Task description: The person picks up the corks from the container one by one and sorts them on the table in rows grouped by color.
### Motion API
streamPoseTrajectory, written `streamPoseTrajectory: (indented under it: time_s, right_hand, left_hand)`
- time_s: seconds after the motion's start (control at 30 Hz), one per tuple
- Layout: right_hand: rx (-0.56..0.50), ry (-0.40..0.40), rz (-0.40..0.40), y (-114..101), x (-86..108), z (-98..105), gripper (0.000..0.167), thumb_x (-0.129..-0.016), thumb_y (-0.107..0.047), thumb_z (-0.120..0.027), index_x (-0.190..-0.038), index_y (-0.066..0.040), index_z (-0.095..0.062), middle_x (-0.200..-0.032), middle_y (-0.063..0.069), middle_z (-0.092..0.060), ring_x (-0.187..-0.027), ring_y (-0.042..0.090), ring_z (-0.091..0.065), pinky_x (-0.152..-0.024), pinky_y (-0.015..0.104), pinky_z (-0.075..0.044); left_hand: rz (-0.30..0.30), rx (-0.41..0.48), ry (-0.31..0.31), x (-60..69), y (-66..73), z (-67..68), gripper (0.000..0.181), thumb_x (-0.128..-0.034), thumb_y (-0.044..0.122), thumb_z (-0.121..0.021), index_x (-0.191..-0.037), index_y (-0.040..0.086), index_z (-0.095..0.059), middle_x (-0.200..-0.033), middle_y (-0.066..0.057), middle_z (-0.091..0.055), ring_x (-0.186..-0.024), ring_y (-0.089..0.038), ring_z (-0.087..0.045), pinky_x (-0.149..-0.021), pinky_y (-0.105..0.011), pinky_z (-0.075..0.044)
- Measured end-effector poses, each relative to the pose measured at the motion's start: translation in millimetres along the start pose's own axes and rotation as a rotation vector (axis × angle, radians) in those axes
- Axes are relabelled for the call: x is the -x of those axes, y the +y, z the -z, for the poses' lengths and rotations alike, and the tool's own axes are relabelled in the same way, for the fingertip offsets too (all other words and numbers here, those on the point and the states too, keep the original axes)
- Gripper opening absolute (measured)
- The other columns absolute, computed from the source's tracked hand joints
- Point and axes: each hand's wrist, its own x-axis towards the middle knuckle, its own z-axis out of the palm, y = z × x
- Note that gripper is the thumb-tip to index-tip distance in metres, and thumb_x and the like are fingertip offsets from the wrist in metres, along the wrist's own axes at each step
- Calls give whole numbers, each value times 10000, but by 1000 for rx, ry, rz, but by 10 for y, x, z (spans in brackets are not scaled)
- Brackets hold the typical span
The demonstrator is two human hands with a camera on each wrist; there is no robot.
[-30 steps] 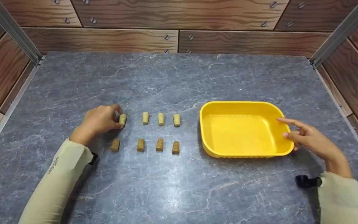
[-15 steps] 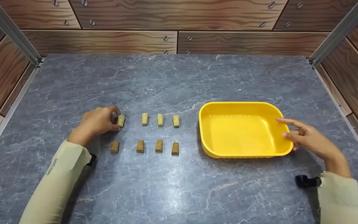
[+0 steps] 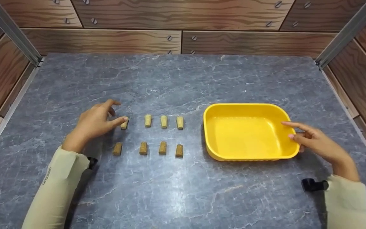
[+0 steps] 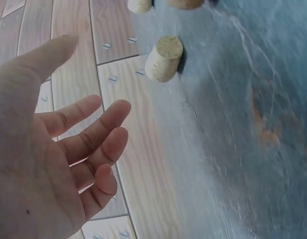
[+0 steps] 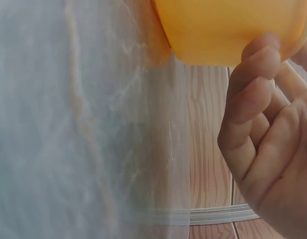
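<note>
My left hand hovers with spread fingers over the leftmost pale cork, its thumb covering part of that cork from above. In the left wrist view, a gap shows between the hand and a pale cork on the tabletop. Three other pale corks continue that row to the right. Closer to me runs a row of brown corks. My right hand grips the right rim of a yellow plastic tub, index finger and thumb over the inside, other fingers beneath or outside.
The grey marbled tabletop carries everything. Wood-patterned panels wall the back and both sides, with metal posts at the rear corners. Nothing lies inside the tub. A black wrist camera sits at the right sleeve.
My left hand has let go of the leftmost pale cork, its fingers spreading and drawing back slightly left. That cork stays at the row's end. The right hand holds the tub as before.
</note>
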Motion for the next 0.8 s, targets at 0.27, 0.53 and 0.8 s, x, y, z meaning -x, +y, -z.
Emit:
streamPoseTrajectory:
  time_s: [0.27, 0.53, 0.8]
  right_hand:
    - [123, 58, 45, -102, 42, 51, 468, -997, -86, -493, -1455, -62, -398, -966, -73, -571, -762, 85, -561, -638, 246, -499]
    - [263, 334, 82, -246, 33, -8, 515, -958, -155, -593, -1446, -105, -437, -1228, -221, -470, -1118, -154, -387, -858, 32, -323]
    - [276, 518, 139, -479, -17, -137, 501, -960, -167, -582, -1440, -117, -450, -1446, 280, -412, -1361, 455, -335, -1124, 622, -207]
  left_hand:
    - [-29, 37, 144, 16, 72, -55, 736, -881, 625, -551, -1409, 125, -431, -1321, -175, -494, -1131, -373, -498, -907, -572, -408]
    - [-17, -49, 251, 9, 159, -102, 735, -884, 625, -533, -1413, 126, -426, -1447, -195, -399, -1301, -418, -398, -1009, -640, -314]
    - [44, -154, 259, 20, 243, -90, 789, -880, 690, -458, -1455, 155, -380, -1511, -214, -336, -1354, -441, -351, -1014, -676, -285]
